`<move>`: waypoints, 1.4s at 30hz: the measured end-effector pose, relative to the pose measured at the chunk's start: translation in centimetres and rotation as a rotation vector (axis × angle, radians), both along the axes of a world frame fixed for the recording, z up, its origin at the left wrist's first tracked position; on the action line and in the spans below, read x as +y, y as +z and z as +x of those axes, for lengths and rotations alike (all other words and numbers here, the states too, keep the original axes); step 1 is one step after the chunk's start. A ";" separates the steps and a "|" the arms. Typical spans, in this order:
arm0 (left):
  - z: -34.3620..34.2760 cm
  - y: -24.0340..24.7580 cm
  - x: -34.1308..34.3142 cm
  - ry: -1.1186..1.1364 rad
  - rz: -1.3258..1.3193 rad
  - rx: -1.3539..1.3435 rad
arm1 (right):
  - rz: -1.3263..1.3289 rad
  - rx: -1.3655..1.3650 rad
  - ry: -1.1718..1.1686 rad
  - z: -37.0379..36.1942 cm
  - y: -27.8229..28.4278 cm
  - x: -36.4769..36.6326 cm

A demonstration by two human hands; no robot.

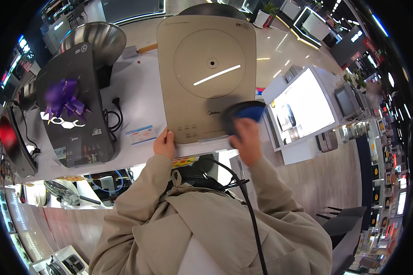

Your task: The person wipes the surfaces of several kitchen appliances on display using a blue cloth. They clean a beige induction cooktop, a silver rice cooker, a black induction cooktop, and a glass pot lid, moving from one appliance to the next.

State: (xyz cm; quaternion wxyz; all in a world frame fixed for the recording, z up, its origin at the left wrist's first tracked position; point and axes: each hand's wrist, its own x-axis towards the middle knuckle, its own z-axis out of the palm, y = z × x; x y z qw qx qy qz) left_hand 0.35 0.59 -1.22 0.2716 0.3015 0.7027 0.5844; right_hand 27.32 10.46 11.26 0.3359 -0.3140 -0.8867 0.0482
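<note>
Beige induction cooktop [206,75], flat and square with a round cooking ring on its face, is held tilted up over the near edge of the white display counter [138,91], in the middle of the scene. At its near left corner the left hand [164,144] is closed on the edge, thumb on top, while the right hand [244,135], blurred, presses a blue cloth [248,112] against the near right corner, fingers curled over it. Left of it on the counter lies a black cooktop [73,105] with a purple bow [64,98], a steel wok [94,39] behind that.
</note>
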 end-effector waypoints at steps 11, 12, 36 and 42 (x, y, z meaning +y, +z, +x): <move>-0.3 -0.6 0.1 -0.057 0.111 -0.187 | 0.097 -0.208 -0.030 2.9 -6.0 3.5; -0.3 -0.5 0.1 -0.058 0.123 -0.198 | 0.074 -0.180 -0.058 3.7 -6.0 4.1; 0.4 1.6 -0.5 -0.038 0.045 -0.033 | -0.829 0.840 0.019 -2.9 3.0 21.6; 0.3 0.0 -0.6 -0.014 0.045 -0.129 | 0.032 0.766 -0.175 -9.2 12.3 24.1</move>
